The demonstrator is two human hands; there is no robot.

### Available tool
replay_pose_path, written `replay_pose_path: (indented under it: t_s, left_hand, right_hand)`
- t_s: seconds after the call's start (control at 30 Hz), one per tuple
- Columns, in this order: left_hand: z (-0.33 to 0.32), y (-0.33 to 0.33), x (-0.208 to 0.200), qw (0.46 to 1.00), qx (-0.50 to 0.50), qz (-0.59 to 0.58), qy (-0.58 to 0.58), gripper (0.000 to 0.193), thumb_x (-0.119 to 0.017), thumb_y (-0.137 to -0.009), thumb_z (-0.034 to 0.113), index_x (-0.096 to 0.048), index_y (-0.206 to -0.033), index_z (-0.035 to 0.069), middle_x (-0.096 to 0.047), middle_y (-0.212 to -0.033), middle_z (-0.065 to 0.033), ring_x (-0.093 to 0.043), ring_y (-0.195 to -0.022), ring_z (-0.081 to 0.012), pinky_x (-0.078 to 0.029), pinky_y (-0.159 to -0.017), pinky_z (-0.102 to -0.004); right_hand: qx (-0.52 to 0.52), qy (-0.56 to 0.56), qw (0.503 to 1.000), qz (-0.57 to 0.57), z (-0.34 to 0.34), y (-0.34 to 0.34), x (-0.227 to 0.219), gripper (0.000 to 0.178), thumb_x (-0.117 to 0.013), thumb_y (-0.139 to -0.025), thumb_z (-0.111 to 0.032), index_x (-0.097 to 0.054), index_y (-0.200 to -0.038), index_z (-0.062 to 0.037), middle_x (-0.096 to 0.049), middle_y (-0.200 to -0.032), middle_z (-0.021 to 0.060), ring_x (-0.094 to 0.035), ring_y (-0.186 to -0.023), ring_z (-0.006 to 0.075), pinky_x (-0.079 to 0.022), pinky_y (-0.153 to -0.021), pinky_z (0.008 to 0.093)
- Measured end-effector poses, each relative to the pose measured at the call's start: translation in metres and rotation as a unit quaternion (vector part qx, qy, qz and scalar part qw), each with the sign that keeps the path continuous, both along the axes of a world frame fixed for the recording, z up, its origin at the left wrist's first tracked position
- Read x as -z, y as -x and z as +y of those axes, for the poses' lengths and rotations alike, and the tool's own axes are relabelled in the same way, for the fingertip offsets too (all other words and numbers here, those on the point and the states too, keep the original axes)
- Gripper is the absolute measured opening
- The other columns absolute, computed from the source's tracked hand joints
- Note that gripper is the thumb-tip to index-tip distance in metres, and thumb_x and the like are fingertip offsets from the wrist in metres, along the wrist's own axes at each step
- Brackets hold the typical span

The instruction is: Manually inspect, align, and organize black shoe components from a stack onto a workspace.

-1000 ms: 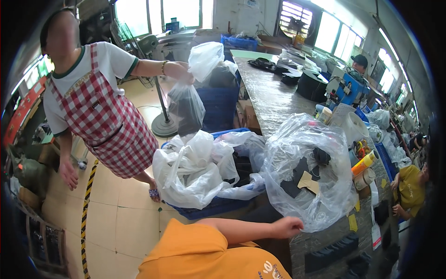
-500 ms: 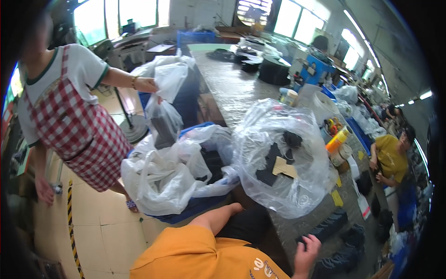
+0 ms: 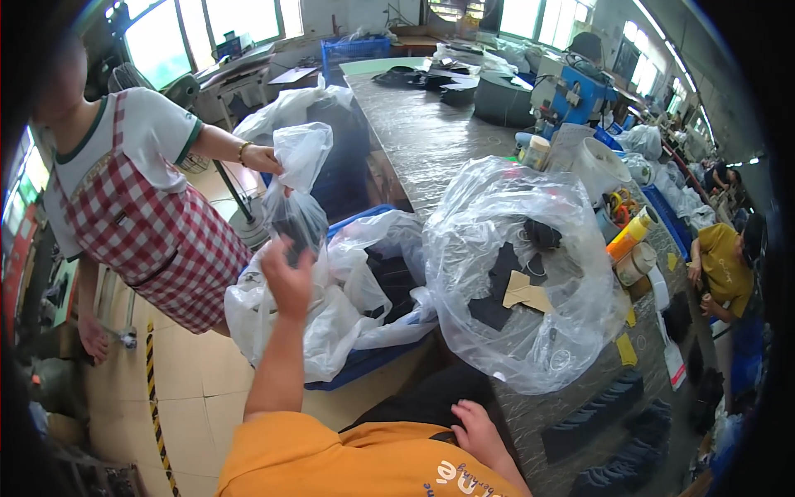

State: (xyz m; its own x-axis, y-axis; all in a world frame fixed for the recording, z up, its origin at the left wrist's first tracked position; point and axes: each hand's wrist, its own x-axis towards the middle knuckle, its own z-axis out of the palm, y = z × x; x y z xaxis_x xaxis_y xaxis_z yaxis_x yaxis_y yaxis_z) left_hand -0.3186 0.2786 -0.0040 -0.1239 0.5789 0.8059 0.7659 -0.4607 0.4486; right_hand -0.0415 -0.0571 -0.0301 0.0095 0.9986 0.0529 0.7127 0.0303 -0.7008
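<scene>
My left hand [image 3: 287,277] is raised with its fingers apart, just below a clear plastic bag [image 3: 303,157] with dark contents. A co-worker's hand [image 3: 262,158] grips that bag; whether my fingers touch it I cannot tell. Beneath lies a blue crate [image 3: 364,370] lined with whitish plastic bags [image 3: 331,335], dark pieces [image 3: 396,277] showing inside. My right hand [image 3: 480,432] rests near my body by the table edge, fingers loosely extended and holding nothing. On the table a large clear bag [image 3: 546,356] lies open around black pieces [image 3: 497,286] and a tan piece [image 3: 527,291].
The co-worker in a red checked apron [image 3: 157,232] stands at the left. Along the table [image 3: 397,157] are a yellow bottle [image 3: 633,234], a white bucket [image 3: 598,166] and rows of dark pieces [image 3: 592,414]. Another person in yellow [image 3: 727,261] sits at the far right.
My left arm has come up from beside my body toward the held bag. My right hand has drawn back from the dark pieces on the table to my body. The view has shifted slightly.
</scene>
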Motion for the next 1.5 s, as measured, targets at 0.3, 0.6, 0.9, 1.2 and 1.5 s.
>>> replay_pose_path:
  t_s: [0.3, 0.6, 0.9, 1.2, 1.5]
  left_hand:
    - [0.149, 0.000, -0.046, 0.952, 0.288, -0.093, 0.035, 0.040, -0.065, -0.084, 0.012, -0.050, -0.120, 0.002, -0.055, -0.108, -0.0080, -0.052, -0.098, -0.0184, -0.043, -0.086, -0.0302]
    - [0.119, -0.068, -0.080, 0.923, 0.224, -0.236, 0.205, 0.038, -0.042, -0.098, 0.030, -0.065, -0.093, 0.000, -0.062, -0.087, -0.0068, -0.053, -0.077, -0.0158, -0.042, -0.077, -0.0301]
    - [0.189, -0.202, -0.178, 0.981, 0.178, -0.052, 0.058, 0.040, -0.044, -0.094, 0.032, -0.069, -0.085, 0.004, -0.069, -0.084, -0.0120, -0.062, -0.080, -0.0293, -0.045, -0.075, -0.0381]
    - [0.320, -0.294, -0.071, 0.923, -0.008, 0.373, 0.092, 0.025, -0.054, -0.076, 0.022, -0.067, -0.083, 0.001, -0.064, -0.088, -0.0213, -0.061, -0.088, -0.0356, -0.048, -0.079, -0.0430]
    - [0.150, -0.327, -0.088, 0.852, 0.235, 0.450, 0.128, 0.037, -0.058, -0.071, 0.014, -0.062, -0.107, 0.004, -0.054, -0.124, -0.0133, -0.039, -0.122, -0.0277, -0.034, -0.098, -0.0416]
  right_hand:
    - [0.412, 0.212, 0.881, 0.096, 0.036, -0.031, 0.110, 0.052, -0.044, -0.093, -0.036, -0.042, -0.132, -0.0011, -0.038, -0.138, 0.0232, -0.034, -0.130, 0.0340, -0.026, -0.108, 0.0374]
    - [0.415, 0.219, 0.856, 0.215, 0.043, -0.028, 0.095, 0.049, -0.042, -0.094, -0.035, -0.046, -0.128, -0.0010, -0.044, -0.133, 0.0214, -0.040, -0.124, 0.0307, -0.029, -0.104, 0.0363]
    - [0.307, 0.200, 0.884, 0.291, 0.012, -0.020, 0.115, 0.024, -0.047, -0.092, -0.026, -0.056, -0.096, -0.0036, -0.060, -0.089, 0.0112, -0.056, -0.085, 0.0198, -0.043, -0.081, 0.0340]
    - [0.259, 0.145, 0.858, 0.419, -0.034, 0.000, 0.076, 0.011, -0.051, -0.092, -0.014, -0.049, -0.085, -0.0056, -0.046, -0.071, -0.0024, -0.042, -0.068, 0.0069, -0.038, -0.062, 0.0236]
    - [0.391, 0.278, 0.748, 0.459, -0.020, -0.011, 0.121, 0.051, -0.060, -0.087, -0.037, -0.054, -0.123, -0.0022, -0.059, -0.118, 0.0128, -0.056, -0.107, 0.0206, -0.040, -0.093, 0.0310]
